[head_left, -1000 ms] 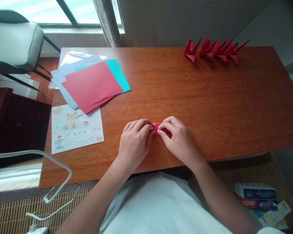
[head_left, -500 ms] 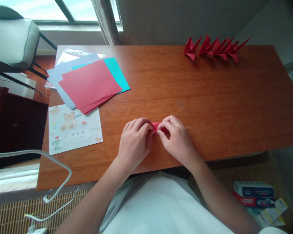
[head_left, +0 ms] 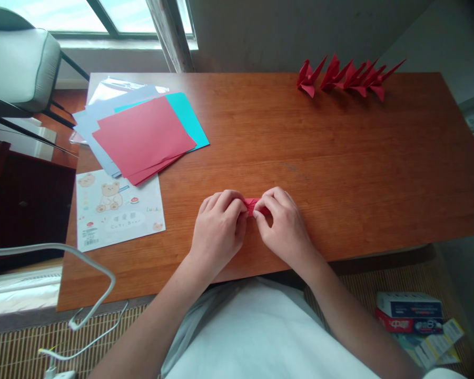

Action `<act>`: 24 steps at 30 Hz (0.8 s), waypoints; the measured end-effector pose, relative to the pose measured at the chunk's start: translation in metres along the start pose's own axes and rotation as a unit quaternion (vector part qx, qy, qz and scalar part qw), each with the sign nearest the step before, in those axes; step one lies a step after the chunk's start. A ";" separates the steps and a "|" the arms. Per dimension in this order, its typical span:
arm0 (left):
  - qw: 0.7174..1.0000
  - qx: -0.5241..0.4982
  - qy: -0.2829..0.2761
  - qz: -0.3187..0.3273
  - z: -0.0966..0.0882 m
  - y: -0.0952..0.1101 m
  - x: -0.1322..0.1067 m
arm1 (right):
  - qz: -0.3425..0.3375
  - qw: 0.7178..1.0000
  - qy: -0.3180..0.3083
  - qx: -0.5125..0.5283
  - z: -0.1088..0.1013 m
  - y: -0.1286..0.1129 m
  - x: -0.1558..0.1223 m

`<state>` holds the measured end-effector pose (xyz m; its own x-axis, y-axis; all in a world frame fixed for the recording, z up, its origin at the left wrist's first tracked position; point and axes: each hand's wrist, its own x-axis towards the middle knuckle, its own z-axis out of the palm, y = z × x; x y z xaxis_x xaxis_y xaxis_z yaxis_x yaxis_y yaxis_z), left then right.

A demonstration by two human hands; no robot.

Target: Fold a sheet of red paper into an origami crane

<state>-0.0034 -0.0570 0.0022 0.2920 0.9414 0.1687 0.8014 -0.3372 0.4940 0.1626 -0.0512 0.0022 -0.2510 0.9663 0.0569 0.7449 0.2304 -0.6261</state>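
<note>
A chair [head_left: 19, 68] with a pale seat stands left of the table [head_left: 359, 158], near the window [head_left: 138, 13]; a curtain [head_left: 168, 37] hangs at the window's right portion; stacked boxes [head_left: 408, 311] rest on a slatted mat [head_left: 395, 283], lower right; a white cable [head_left: 66, 359] runs at lower left.

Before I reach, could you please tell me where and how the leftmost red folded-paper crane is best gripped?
I would pinch the leftmost red folded-paper crane low on its body, from its near left: thin points rise above, seemingly easy to bend, and the next red paper crane stands close on its right.
</note>
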 end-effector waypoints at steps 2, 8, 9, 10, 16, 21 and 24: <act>1.000 0.003 0.001 -0.002 0.001 0.000 0.000 | -0.003 1.000 0.004 -0.004 0.000 0.000 -0.001; 1.000 0.006 0.002 -0.004 0.002 0.000 0.000 | -0.011 1.000 0.005 0.007 0.000 0.002 -0.001; 1.000 0.006 0.002 -0.005 0.002 0.000 0.000 | -0.011 1.000 0.005 0.007 0.000 0.003 -0.001; 1.000 0.006 0.001 -0.005 0.002 0.000 0.000 | -0.011 1.000 0.007 0.006 0.001 0.003 -0.001; 1.000 0.006 -0.001 -0.010 0.003 0.001 0.002 | -0.012 1.000 0.016 -0.004 0.002 0.002 -0.001; 1.000 0.012 -0.003 -0.011 0.002 0.002 0.002 | -0.005 1.000 0.021 0.001 0.003 0.001 -0.001; 1.000 0.017 -0.003 -0.012 0.002 0.002 0.001 | -0.001 1.000 0.018 0.001 0.003 0.002 0.000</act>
<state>-0.0001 -0.0567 0.0014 0.2755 0.9493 0.1512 0.8255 -0.3142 0.4688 0.1619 -0.0517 -0.0014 -0.2300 0.9693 0.0866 0.7429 0.2323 -0.6278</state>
